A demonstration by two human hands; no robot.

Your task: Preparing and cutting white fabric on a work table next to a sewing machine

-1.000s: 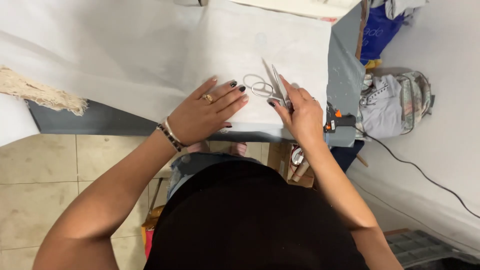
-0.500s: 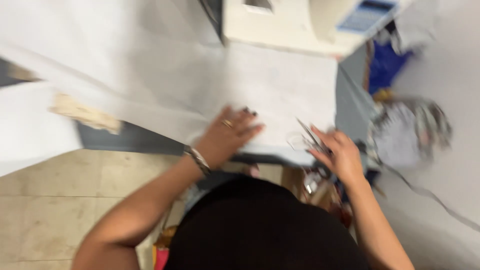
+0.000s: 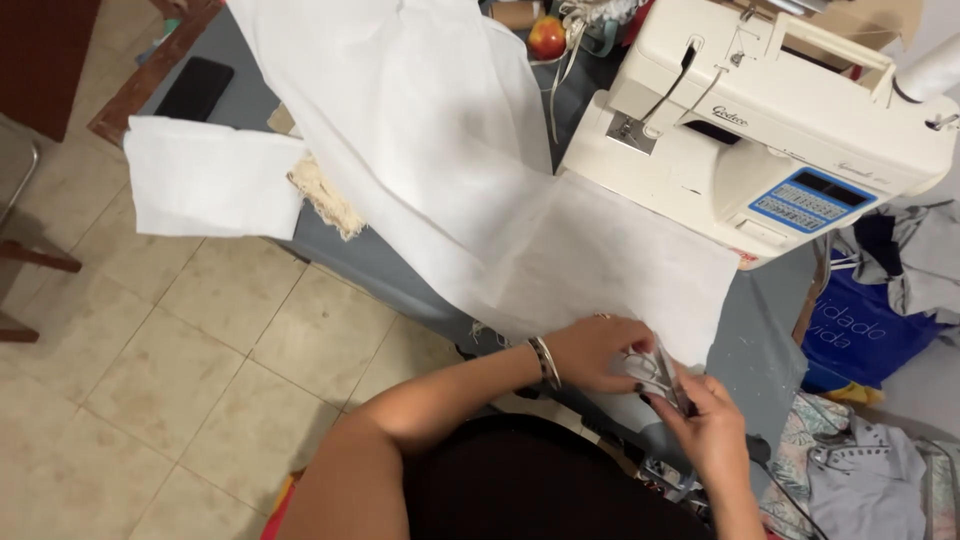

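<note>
A long white sheet of fabric (image 3: pixel 430 150) lies over the grey table (image 3: pixel 370 265), its near end by my hands. My left hand (image 3: pixel 598 352), with a bracelet and a ring, curls at the fabric's near edge and touches the scissors (image 3: pixel 664 372). My right hand (image 3: pixel 708 425) grips the metal scissors from below, at the table's front edge. The blades are mostly hidden between my fingers.
A cream sewing machine (image 3: pixel 770 130) stands at the back right. A smaller white cloth piece (image 3: pixel 210 190) and a frayed beige scrap (image 3: pixel 325 195) hang off the left edge. A dark phone (image 3: pixel 195 88) lies far left. A blue bag (image 3: pixel 860 335) and clothes sit at right.
The view has tipped up, so the sewing machine shows. My left hand left its flat hold on the fabric and joined my right hand at the scissors near the front edge.
</note>
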